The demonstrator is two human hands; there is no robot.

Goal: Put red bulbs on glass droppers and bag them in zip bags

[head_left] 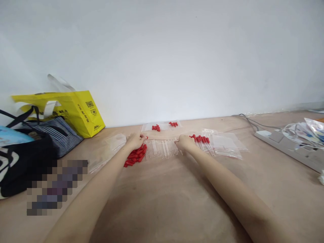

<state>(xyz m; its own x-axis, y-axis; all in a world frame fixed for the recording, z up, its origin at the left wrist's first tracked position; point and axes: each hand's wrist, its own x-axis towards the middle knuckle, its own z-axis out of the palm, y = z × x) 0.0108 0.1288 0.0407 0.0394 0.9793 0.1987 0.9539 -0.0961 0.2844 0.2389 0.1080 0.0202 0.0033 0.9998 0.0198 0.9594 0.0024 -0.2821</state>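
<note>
My left hand [136,140] is closed in a pinch, with a small red bulb-like cap [147,137] at its fingertips. Just below that hand lies a pile of loose red caps [137,156]. A row of thin clear tubes [162,149] is spread side by side between my hands. At the row's right end, my right hand [185,142] has its fingers closed around the end of a clear tube [180,150], partly hidden by the hand. Several tubes topped with red caps [201,139] lie just right of that hand.
Behind the row lies a clear plastic bag [163,125] with red-capped pieces. More clear bags lie right [226,143] and left [116,141]. A yellow bag [86,113] and striped pouch [57,131] stand left; a white power strip [280,143] with cables lies right.
</note>
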